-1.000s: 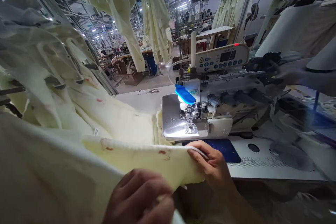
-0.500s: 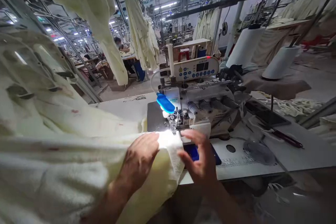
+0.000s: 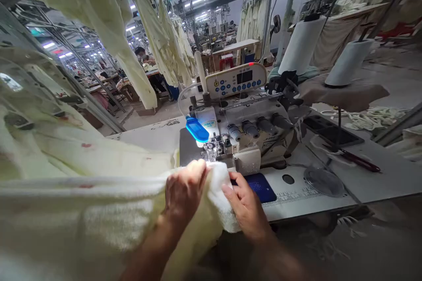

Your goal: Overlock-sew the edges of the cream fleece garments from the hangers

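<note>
Cream fleece fabric stretches from the left side up to the front of an overlock sewing machine. My left hand is closed on the fabric close to the presser foot, its fingers curled over the top edge. At the fabric's right end, my right hand pinches the turned edge between thumb and fingers. Both hands are just in front of the needle area, which is lit brightly. A blue lamp or guard piece hangs above the foot.
Thread cones stand at the right behind the machine. A clear plastic dish and dark red-handled snips lie on the white table. Pale garments hang at the upper left. Another person sits far back.
My right hand has gone from open beside the fabric to pinching its edge. My left hand has changed from flat to curled round the fabric, lifting its edge. The view has shifted slightly.
</note>
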The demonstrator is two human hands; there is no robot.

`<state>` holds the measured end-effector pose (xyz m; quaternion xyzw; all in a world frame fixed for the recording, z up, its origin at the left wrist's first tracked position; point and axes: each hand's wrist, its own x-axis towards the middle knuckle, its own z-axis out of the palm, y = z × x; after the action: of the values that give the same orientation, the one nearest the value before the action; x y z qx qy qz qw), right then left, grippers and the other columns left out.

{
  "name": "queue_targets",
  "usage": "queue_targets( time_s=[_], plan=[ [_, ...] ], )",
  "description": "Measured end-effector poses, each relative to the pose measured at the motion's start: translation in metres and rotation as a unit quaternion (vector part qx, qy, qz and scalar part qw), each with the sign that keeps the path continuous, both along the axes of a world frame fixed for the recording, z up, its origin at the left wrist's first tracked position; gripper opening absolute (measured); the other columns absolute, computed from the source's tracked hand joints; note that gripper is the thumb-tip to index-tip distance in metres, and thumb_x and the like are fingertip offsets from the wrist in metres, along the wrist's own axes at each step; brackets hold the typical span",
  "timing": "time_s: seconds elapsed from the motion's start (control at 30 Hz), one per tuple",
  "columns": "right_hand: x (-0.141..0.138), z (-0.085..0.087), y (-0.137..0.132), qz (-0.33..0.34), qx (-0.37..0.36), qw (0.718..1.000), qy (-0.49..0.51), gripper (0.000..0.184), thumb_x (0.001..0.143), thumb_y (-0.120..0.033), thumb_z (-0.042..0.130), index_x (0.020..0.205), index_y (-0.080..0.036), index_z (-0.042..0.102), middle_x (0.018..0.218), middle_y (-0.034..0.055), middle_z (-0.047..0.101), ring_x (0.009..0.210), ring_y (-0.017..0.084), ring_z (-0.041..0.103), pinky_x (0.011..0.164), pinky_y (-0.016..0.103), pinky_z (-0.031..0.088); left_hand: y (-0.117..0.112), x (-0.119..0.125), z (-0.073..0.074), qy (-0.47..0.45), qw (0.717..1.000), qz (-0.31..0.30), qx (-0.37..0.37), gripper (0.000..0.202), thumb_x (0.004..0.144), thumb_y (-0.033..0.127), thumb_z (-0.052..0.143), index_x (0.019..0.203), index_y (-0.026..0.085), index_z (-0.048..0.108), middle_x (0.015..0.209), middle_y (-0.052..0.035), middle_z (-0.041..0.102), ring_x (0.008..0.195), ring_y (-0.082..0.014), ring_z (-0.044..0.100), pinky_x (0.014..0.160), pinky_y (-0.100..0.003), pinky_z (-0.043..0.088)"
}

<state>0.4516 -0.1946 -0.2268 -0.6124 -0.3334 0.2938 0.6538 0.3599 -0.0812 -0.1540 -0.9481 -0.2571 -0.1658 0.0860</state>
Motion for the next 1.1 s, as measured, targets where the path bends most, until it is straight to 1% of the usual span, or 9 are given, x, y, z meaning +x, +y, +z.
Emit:
queue_targets(
  time_s=[0.17,0.43,0.6,0.73,0.8,0.87,0.97,1.03,1.1],
  plan=[
    [-0.008,-0.009,0.005,-0.006,0.009,0.999,0.032,0.033,0.088,-0.039,0.046,0.112,-0.019,0.036,0.053,-0.0062,0.049,0.046,0.011,0.042,0.043,0.018,0.031,0.025,0.007,0.003,0.101,0.992,0.017,-0.079,0.025,0.093,0.036,0.034,0.078,0.022,0.049,0.065,0.0026,0.060,0.059,-0.0147,0.059,0.050,-0.024,0.028],
    [-0.007,0.001,-0.010,0.008,-0.034,0.994,-0.099,0.033,0.090,-0.031,0.041,0.116,-0.018,0.056,0.054,-0.0063,0.031,0.047,0.009,0.027,0.043,0.020,0.021,0.016,0.002,0.000,0.181,0.983,0.001,-0.033,0.029,0.095,0.034,0.021,0.084,0.022,0.045,0.072,0.0002,0.063,0.057,-0.0188,0.062,0.045,-0.027,0.024],
    [0.002,0.011,0.001,-0.014,-0.057,0.994,-0.097,0.043,0.088,-0.029,0.042,0.129,-0.018,0.051,0.052,-0.0070,0.024,0.046,0.008,0.023,0.042,0.020,0.018,0.026,0.018,0.002,0.189,0.981,-0.004,-0.034,0.027,0.094,0.034,0.022,0.088,0.022,0.045,0.076,-0.0011,0.066,0.062,-0.0203,0.065,0.047,-0.025,0.031],
    [0.008,0.017,0.013,-0.034,-0.048,0.995,-0.080,0.045,0.084,-0.026,0.045,0.127,-0.015,0.048,0.045,-0.0093,0.029,0.042,0.008,0.026,0.040,0.019,0.019,0.044,0.028,0.007,0.181,0.982,-0.018,-0.049,0.023,0.094,0.032,0.026,0.095,0.022,0.047,0.082,-0.0030,0.068,0.068,-0.0214,0.065,0.054,-0.028,0.040],
    [0.006,0.017,0.009,-0.018,-0.035,0.997,-0.067,0.048,0.084,-0.026,0.046,0.130,-0.015,0.041,0.045,-0.0095,0.034,0.042,0.009,0.030,0.041,0.019,0.022,0.046,0.022,0.005,0.149,0.987,-0.046,-0.048,0.026,0.094,0.032,0.027,0.094,0.020,0.049,0.082,-0.0042,0.067,0.070,-0.0209,0.064,0.059,-0.030,0.044],
    [-0.002,0.015,-0.002,0.009,-0.011,0.999,-0.037,0.052,0.087,-0.028,0.045,0.135,-0.016,0.031,0.052,-0.0074,0.044,0.045,0.010,0.038,0.043,0.020,0.028,0.038,0.008,-0.001,0.062,0.987,-0.149,-0.021,0.033,0.092,0.043,0.031,0.100,0.018,0.052,0.096,-0.0090,0.065,0.087,-0.0226,0.063,0.073,-0.035,0.047],
    [-0.016,0.006,-0.021,0.044,0.000,0.999,0.016,0.052,0.090,-0.031,0.045,0.137,-0.021,0.026,0.070,-0.0016,0.057,0.058,0.012,0.051,0.048,0.020,0.036,0.010,-0.015,-0.020,-0.069,0.952,-0.297,0.006,0.053,0.085,0.054,0.044,0.120,0.014,0.048,0.119,-0.0138,0.057,0.114,-0.0259,0.050,0.097,-0.042,0.038],
    [-0.021,-0.003,-0.025,-0.003,0.001,1.000,0.002,0.045,0.088,-0.029,0.048,0.130,-0.022,0.036,0.081,0.0014,0.059,0.071,0.014,0.056,0.050,0.019,0.039,-0.010,-0.026,-0.034,-0.124,0.946,-0.301,-0.003,0.037,0.089,0.035,0.046,0.119,0.014,0.051,0.113,-0.0113,0.061,0.111,-0.0229,0.051,0.098,-0.040,0.037],
    [-0.019,-0.014,-0.020,-0.104,0.019,0.993,-0.054,0.036,0.082,-0.024,0.053,0.118,-0.021,0.046,0.095,0.0048,0.058,0.087,0.017,0.055,0.064,0.022,0.045,-0.024,-0.030,-0.044,-0.177,0.944,-0.279,-0.026,0.026,0.089,0.015,0.043,0.110,0.014,0.057,0.101,-0.0089,0.065,0.100,-0.0188,0.055,0.091,-0.035,0.042]
  ],
)
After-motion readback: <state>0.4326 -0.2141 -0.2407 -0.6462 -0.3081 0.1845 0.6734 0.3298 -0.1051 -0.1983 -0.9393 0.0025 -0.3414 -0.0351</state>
